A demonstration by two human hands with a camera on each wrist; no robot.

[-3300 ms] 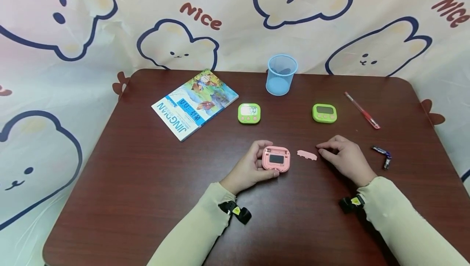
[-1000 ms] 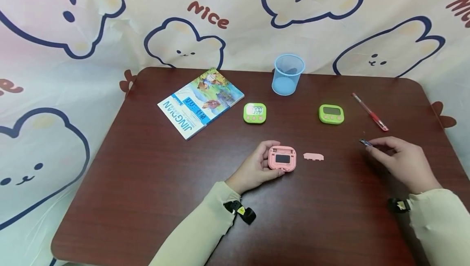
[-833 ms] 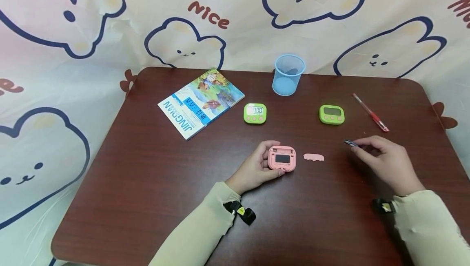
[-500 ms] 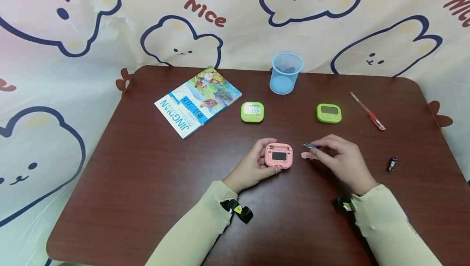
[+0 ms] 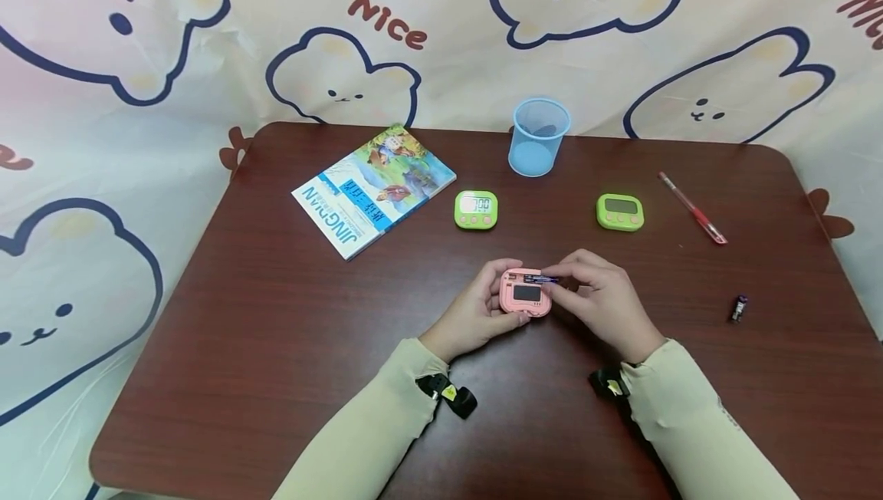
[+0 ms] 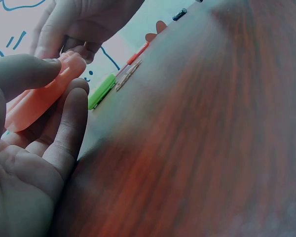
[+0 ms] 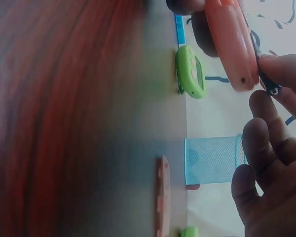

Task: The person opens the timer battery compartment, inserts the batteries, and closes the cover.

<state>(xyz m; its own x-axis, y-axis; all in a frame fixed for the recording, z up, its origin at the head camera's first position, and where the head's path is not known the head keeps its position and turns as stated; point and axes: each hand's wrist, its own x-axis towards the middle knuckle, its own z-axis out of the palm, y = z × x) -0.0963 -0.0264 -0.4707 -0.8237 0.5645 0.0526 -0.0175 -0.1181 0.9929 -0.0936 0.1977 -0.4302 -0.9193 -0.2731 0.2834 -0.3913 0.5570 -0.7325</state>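
My left hand (image 5: 474, 307) grips a pink digital timer (image 5: 526, 299) between thumb and fingers, its back facing up with the battery slot uncovered. A small dark battery (image 5: 537, 279) lies along that slot, pinched by my right hand (image 5: 605, 299) between thumb and fingers. In the right wrist view the battery's end (image 7: 273, 90) juts past the timer's edge; whether it is seated cannot be told. The pink battery cover (image 7: 163, 197) rests on the table, hidden by my right hand in the head view. Another battery (image 5: 738, 308) lies at the right.
Two green timers (image 5: 476, 210) (image 5: 619, 212) sit beyond my hands, the left one with digits lit. Behind them are a book (image 5: 375, 192) and a blue mesh cup (image 5: 539, 138). A red pen (image 5: 693, 208) lies near the right edge of the brown table (image 5: 290, 377).
My right hand has picked up one of the two batteries at the right and carried it left over the cover to the pink timer. My left hand keeps its hold on the timer.
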